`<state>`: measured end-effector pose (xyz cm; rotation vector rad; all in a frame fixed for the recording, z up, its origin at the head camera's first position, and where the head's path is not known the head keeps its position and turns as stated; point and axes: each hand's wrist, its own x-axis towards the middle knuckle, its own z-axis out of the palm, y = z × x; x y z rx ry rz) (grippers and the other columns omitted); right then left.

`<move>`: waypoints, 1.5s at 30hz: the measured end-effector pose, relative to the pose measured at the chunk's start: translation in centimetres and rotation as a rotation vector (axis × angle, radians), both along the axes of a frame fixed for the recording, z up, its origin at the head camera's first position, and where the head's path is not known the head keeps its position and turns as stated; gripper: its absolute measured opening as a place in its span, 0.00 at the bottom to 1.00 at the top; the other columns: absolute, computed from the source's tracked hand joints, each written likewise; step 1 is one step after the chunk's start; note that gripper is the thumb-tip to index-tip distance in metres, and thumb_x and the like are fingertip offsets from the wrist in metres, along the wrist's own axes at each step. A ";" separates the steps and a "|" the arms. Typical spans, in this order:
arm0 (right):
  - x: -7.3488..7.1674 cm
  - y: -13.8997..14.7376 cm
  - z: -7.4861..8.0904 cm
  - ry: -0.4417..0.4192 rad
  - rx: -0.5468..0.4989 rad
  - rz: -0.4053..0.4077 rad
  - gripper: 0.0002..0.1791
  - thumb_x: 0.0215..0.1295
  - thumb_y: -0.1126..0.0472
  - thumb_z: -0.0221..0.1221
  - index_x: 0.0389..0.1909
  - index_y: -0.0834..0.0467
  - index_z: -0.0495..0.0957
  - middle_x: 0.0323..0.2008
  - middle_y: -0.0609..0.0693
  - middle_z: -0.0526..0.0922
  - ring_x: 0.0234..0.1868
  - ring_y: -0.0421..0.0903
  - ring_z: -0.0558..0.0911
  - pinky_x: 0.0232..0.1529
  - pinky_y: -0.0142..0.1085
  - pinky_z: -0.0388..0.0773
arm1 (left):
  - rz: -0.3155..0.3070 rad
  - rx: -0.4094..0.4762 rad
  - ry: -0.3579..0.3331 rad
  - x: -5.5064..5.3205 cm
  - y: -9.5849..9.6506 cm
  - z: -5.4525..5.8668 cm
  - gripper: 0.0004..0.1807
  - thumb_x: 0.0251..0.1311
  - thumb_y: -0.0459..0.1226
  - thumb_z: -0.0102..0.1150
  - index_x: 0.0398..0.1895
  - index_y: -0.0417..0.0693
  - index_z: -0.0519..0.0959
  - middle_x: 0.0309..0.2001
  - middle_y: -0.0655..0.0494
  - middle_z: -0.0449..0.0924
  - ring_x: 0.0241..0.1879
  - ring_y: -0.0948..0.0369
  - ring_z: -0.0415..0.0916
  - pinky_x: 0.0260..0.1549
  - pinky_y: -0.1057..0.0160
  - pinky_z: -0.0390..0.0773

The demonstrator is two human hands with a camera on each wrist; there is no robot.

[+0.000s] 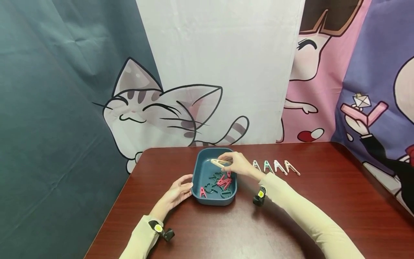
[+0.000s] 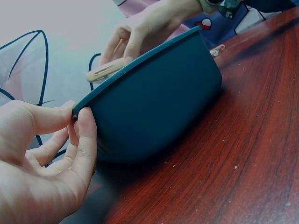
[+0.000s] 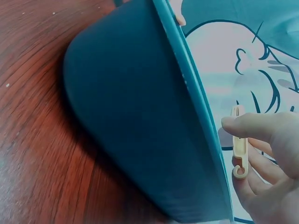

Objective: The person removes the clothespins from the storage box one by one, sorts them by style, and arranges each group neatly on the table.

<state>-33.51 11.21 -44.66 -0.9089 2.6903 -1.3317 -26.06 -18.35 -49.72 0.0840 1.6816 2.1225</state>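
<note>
A blue-green plastic basin stands on the table. My left hand is at its left side; in the left wrist view the thumb and fingers pinch the rim. Over the far part of the basin, my right hand pinches a cream clothespin, seen edge-on in the right wrist view between thumb and fingers. Inside the basin lie several pinkish-red clothespins and several dark green pieces, some of them ring- or hook-shaped. The fingers of my right hand partly hide the far right of the basin.
Right of the basin a row of clothespins lies on the reddish-brown table: a white one, a green one, another white one and a beige one. A cartoon-printed curtain hangs behind the table.
</note>
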 end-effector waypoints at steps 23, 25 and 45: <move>0.7 2.8 -0.7 -0.030 -0.057 -0.076 0.21 0.52 0.66 0.70 0.49 0.53 0.80 0.45 0.54 0.85 0.50 0.52 0.84 0.47 0.46 0.82 | -0.016 0.039 0.012 0.0 0.2 0.2 0.30 0.68 0.29 0.50 0.70 0.38 0.53 0.40 0.59 0.81 0.36 0.68 0.79 0.38 0.72 0.79; 0.7 3.0 -0.7 -0.041 -0.069 -0.074 0.22 0.52 0.67 0.70 0.50 0.54 0.80 0.46 0.55 0.85 0.50 0.53 0.84 0.47 0.46 0.82 | -0.015 0.041 0.007 0.1 0.2 0.3 0.30 0.68 0.29 0.50 0.70 0.38 0.54 0.40 0.59 0.82 0.36 0.68 0.79 0.38 0.72 0.79; 1.2 5.0 -0.6 0.010 -0.084 -0.110 0.21 0.51 0.65 0.71 0.48 0.54 0.81 0.43 0.54 0.86 0.46 0.53 0.84 0.46 0.48 0.82 | -0.003 0.050 -0.009 -0.1 0.2 0.1 0.27 0.68 0.28 0.50 0.68 0.41 0.57 0.37 0.59 0.81 0.33 0.68 0.78 0.36 0.72 0.79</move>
